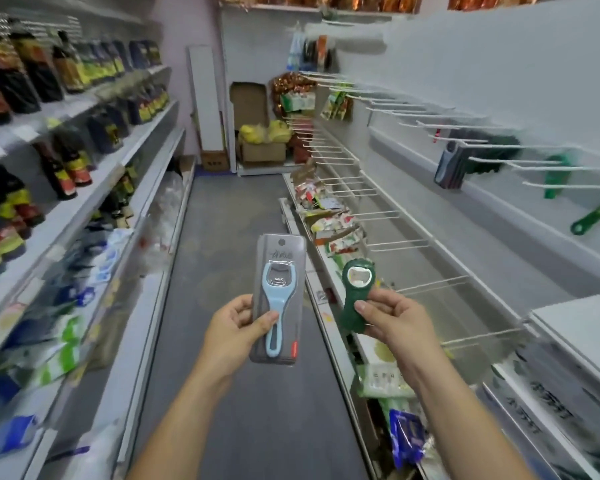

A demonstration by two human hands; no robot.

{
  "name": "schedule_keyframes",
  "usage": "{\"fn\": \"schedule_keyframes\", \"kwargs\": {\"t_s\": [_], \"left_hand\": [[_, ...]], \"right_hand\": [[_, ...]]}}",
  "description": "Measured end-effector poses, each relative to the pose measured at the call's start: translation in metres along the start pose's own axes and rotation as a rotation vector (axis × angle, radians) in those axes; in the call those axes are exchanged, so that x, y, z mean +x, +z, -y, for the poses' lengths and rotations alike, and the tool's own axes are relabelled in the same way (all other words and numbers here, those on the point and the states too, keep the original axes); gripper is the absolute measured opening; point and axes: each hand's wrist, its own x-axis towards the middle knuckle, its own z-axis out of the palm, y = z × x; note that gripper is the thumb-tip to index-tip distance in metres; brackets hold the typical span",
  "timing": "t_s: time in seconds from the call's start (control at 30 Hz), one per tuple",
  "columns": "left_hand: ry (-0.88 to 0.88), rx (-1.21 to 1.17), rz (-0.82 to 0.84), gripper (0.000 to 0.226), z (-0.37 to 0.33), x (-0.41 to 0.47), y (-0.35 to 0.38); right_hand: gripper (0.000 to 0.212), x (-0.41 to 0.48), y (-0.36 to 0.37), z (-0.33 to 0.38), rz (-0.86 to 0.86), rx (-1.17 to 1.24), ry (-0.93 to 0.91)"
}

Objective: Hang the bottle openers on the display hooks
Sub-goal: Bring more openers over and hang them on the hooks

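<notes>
Blue opener [276,301] left, green opener [348,306] right

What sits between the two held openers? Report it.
Nothing. The head view shows a bare gap between the blue packaged opener and the green opener, shelf edge behind.

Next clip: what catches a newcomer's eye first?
Two openers held up mid-aisle: a packaged blue opener in the left hand, a loose green opener in the right hand. On the right wall, white hooks jut out, a few bearing other openers.
</notes>
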Motion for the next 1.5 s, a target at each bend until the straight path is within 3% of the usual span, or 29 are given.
{"fn": "schedule_keyframes", "kwargs": {"t_s": [0.43,0.77,0.97,1.2,1.5], "left_hand": [[0.02,0.037,0.072,0.022,-0.017,0.282,0.053],[0.045,0.063,0.144,0.026,-0.035,0.462,0.086],[0.01,0.077,0.303,0.025,-0.026,0.565,0.111],[-0.071,0.075,0.645,0.028,-0.028,0.657,0.166],[-0.113,0.07,1.075,0.025,-0.027,0.638,0.265]], "right_hand": [[0.021,0.276,0.03,0.014,-0.056,0.007,-0.024],[0.02,0.438,0.047,0.044,-0.096,-0.008,-0.048],[0.017,0.508,0.042,0.036,-0.285,-0.027,-0.023],[0.017,0.547,0.036,0.034,-0.597,0.053,0.006],[0.017,0.469,-0.005,0.045,-1.052,0.114,-0.066]]}}
